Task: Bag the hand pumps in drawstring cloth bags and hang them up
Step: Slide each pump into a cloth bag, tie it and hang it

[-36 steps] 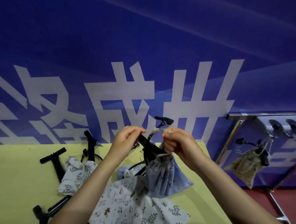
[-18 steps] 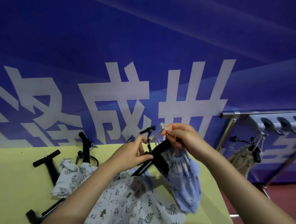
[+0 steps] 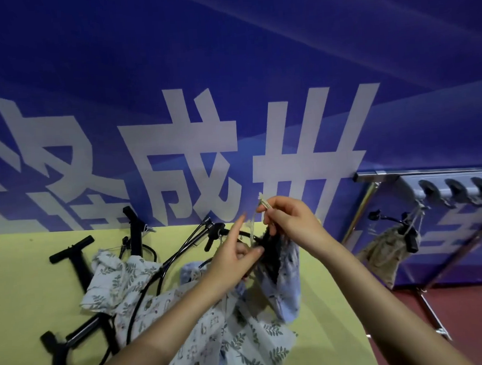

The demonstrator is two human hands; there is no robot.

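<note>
A light blue drawstring bag (image 3: 286, 275) hangs in the air above the yellow table (image 3: 28, 280), with a black hand pump (image 3: 270, 246) showing at its gathered mouth. My right hand (image 3: 290, 221) pinches the pale drawstring's end (image 3: 263, 202) and holds it up. My left hand (image 3: 233, 256) is at the bag's neck, index finger stretched up toward the cord, thumb and lower fingers around the pump's black top. Several black pumps (image 3: 78, 262) and patterned cloth bags (image 3: 118, 277) lie on the table.
A chrome rack (image 3: 375, 175) stands at the right with a row of hooks (image 3: 454, 189); a beige bagged pump (image 3: 388, 253) hangs from it. A blue banner wall rises right behind the table. Red floor shows at the lower right.
The blue bag and pump have shifted right and hang more upright. My right hand has drawn the cord higher. My left hand's index finger has lifted and straightened toward the cord.
</note>
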